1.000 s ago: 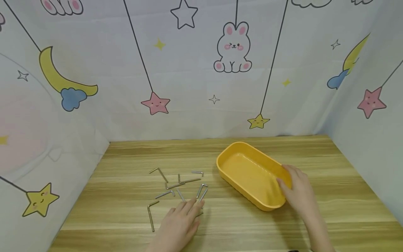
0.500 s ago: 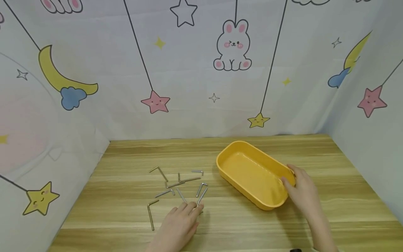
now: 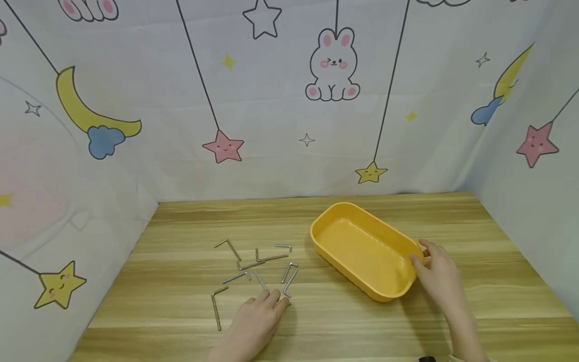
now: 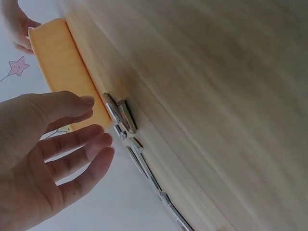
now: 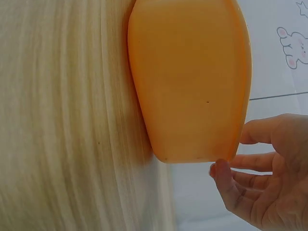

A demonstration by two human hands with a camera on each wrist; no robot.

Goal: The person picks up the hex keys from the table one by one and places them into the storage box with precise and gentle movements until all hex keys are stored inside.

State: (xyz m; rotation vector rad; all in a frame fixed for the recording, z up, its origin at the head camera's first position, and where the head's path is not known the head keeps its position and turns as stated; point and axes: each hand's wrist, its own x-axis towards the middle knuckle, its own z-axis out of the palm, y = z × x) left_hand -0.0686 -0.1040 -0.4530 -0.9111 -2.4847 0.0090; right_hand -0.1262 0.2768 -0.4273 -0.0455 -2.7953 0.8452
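Several L-shaped hex keys (image 3: pixel 262 259), some silver and some brass-coloured, lie scattered on the wood-grain table. My left hand (image 3: pixel 254 322) is low at the near side of the group, its fingertips close to a silver key (image 3: pixel 260 280). In the left wrist view the fingers of that hand (image 4: pixel 53 154) are loosely bent, with nothing visible between them. Part of a key shows beside the index finger, mostly hidden. To the right stands a yellow plastic tray (image 3: pixel 350 254) with a bare inside. My right hand (image 3: pixel 441 279) holds its near right corner, thumb at the rim and fingers outside.
A white cloth printed with stars, moons and a rabbit (image 3: pixel 334 65) hangs behind the table (image 3: pixel 181 221) and at both sides. A small dark object (image 3: pixel 426 359) shows at the bottom edge by the right forearm.
The tray's near end has shifted slightly right with my right hand, which then moved a little further right. My left hand has drawn back slightly, uncovering more of a silver hex key.
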